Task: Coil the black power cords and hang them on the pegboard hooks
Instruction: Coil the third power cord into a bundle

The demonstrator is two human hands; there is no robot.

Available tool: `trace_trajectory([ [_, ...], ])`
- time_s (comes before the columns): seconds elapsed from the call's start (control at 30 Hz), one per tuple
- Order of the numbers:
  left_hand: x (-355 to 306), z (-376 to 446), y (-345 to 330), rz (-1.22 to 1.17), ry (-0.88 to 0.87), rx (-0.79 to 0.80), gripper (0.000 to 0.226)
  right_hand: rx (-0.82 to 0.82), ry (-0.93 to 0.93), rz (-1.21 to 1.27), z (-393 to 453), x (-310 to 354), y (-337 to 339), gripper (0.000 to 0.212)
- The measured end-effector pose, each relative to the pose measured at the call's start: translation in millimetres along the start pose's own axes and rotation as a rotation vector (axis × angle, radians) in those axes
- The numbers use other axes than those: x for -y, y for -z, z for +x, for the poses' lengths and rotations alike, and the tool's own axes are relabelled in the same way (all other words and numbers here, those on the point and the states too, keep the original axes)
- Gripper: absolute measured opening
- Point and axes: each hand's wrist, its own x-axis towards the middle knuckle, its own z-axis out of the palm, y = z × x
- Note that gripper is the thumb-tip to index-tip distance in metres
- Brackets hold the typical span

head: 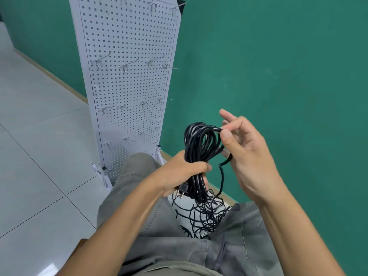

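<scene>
Coiling in progress, cord bundle held in front of the knees.

Left hand (185, 172) grips the coil (201, 148) at its waist, plug (182, 191) below the fist; right hand (245, 154) pinches the top loop, other fingers loose. Uncoiled cord (203, 218) lies tangled on the floor (39, 146): snag risk, loops could slip. Pegboard (127, 80) hooks (99, 60) bare beyond.

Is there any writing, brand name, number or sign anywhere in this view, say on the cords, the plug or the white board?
None can be read.
Coiled black cord: no print visible on its jacket.
Plug under the left hand: any marking is too small to tell.
White pegboard: only holes and metal hooks, no label.
Green wall: no sign.
</scene>
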Motion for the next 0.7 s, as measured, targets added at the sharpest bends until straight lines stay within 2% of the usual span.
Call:
trace_trajectory([
  [0.1, -1.2, -1.0, -4.6, 0.073, -0.031, 0.064, 0.012, -0.055, -0.066, 0.127, 10.7, -7.3, -4.0, 0.018],
  [0.17, -2.4, -1.2, -6.0, 0.126, -0.084, 0.037, 0.016, -0.097, -0.112, 0.184, 14.6, -11.5, -8.6, 0.018],
  [0.27, -3.2, -1.6, -5.9, 0.188, -0.136, -0.005, 0.035, -0.125, -0.163, 0.255, 16.9, -15.5, -11.3, 0.015],
  [0.37, 1.9, 4.2, -6.2, 0.232, -0.156, -0.095, 0.026, -0.106, -0.183, 0.344, 16.7, -11.3, -11.5, 0.007],
  [0.5, 6.3, 8.0, -4.4, 0.254, -0.197, -0.170, 0.024, -0.087, -0.213, 0.438, 17.1, -6.3, -10.3, 0.020],
  [0.7, 9.7, 5.9, -5.0, 0.260, -0.322, -0.186, 0.044, -0.073, -0.244, 0.507, 16.8, -5.5, -8.9, 0.021],
])
